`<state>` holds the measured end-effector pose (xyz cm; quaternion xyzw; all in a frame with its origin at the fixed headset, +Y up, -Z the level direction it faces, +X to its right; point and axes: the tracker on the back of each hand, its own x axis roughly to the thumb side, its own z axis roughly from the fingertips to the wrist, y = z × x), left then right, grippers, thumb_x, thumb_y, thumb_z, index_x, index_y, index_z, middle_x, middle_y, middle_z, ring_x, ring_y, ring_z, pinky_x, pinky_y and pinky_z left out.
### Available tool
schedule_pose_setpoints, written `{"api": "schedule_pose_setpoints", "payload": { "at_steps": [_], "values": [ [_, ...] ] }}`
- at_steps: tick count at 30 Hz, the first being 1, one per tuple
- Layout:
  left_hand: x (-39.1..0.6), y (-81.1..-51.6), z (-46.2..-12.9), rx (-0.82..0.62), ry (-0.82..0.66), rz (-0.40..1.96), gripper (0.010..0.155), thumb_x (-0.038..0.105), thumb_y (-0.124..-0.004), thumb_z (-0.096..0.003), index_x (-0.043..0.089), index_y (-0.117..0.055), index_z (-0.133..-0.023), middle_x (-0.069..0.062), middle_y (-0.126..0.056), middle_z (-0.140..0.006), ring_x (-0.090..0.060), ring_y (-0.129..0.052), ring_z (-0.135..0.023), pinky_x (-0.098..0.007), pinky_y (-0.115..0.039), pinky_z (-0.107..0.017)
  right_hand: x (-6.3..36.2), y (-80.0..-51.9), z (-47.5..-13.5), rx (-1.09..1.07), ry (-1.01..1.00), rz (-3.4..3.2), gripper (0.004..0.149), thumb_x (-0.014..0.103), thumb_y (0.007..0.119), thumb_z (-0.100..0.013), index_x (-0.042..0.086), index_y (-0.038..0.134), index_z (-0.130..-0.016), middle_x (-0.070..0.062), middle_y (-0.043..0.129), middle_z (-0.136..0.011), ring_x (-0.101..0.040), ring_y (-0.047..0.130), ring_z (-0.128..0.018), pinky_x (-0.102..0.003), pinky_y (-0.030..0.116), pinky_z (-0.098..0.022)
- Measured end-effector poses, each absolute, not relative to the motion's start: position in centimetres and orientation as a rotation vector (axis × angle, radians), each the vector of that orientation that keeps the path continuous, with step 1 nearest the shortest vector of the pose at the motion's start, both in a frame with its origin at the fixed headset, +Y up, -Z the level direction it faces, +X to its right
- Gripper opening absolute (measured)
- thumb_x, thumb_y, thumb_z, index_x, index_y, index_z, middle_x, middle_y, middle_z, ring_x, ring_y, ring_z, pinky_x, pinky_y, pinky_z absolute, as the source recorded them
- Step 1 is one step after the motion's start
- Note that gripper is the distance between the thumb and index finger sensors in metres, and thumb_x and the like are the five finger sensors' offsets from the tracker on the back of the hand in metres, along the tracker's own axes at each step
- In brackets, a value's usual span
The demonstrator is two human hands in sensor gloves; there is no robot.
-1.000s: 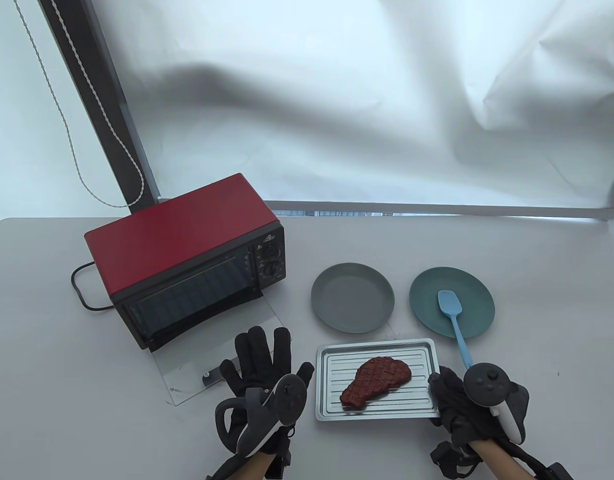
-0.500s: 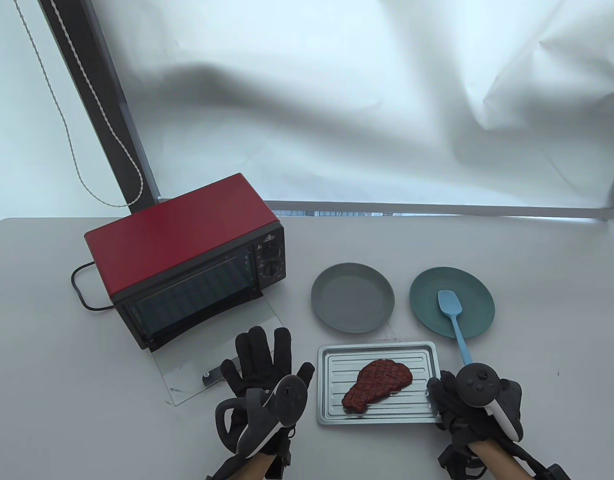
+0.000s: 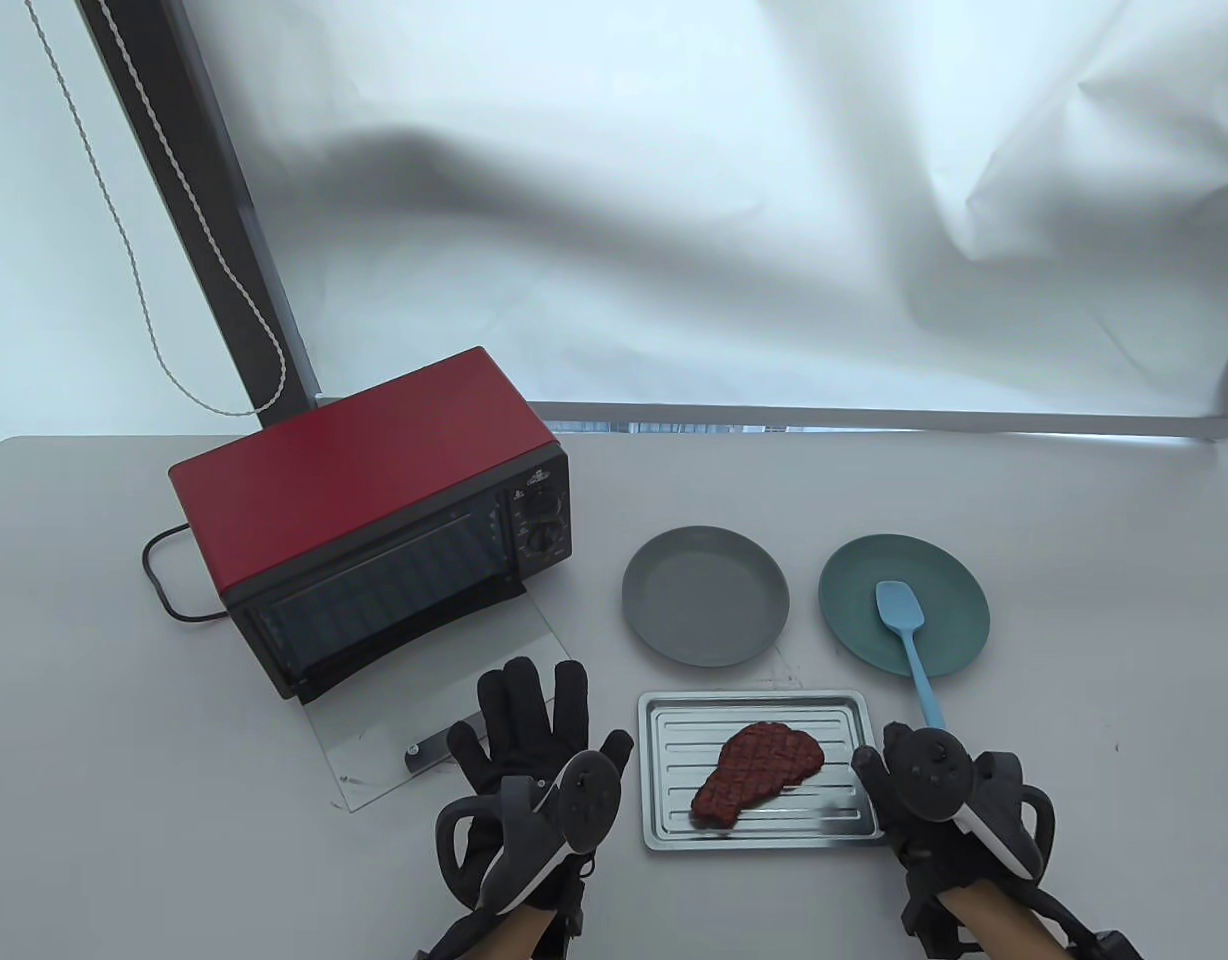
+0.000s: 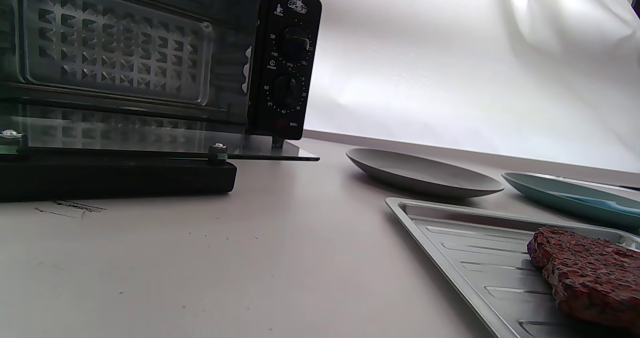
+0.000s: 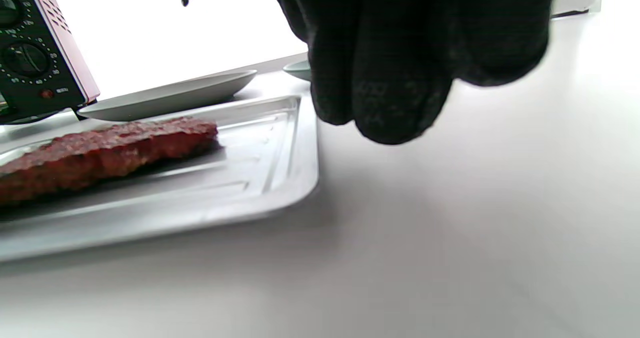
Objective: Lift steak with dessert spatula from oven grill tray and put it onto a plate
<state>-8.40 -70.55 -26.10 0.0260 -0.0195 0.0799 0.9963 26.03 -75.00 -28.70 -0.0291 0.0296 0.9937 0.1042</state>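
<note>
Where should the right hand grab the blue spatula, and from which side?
Judging by its pose, the spatula is best taken by the handle's near end, which sticks out past the teal plate rim toward the right hand. Come from the near side; the blade rests in the plate.

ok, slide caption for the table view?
Steak waits on tray; spatula rests on teal plate; hands flank tray.

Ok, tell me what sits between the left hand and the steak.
Table view: only the tray's bare left strip and a sliver of table lie between left hand and steak.
</note>
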Motion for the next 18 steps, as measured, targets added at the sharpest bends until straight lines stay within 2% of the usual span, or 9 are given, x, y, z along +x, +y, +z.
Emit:
{"api": "schedule_pose_setpoints", "payload": {
  "at_steps": [9, 18],
  "values": [
    [-8.4, -70.6, -26.1, 0.051, -0.042, 0.158, 0.075, 0.061, -0.04, -0.0613, 0.021, -0.015, -0.12, -0.028, -0.01, -0.122, -0.054, -0.016, -0.111, -0.081, -0.026, -0.067, 24.8, -73.1, -27.5, 0.04, -0.182, 2.955, 0.069, 0.054, 0.058, -0.063, 0.006, 0.049, -0.113, -0.024, 0.087, -0.095, -0.042, 0.091, -0.078, -0.057, 0.074, -0.059],
    [-8.4, -70.6, -26.1, 0.048, -0.04, 0.154, 0.075, 0.06, -0.04, -0.0614, 0.021, -0.015, -0.12, -0.028, -0.01, -0.122, -0.054, -0.016, -0.111, -0.081, -0.026, -0.067, 24.5, -71.6, -26.8, 0.08, -0.376, 2.971, 0.075, 0.059, 0.058, -0.062, 0.013, 0.036, -0.117, -0.026, 0.067, -0.112, -0.049, 0.071, -0.099, -0.072, 0.053, -0.07]
  ]
}}
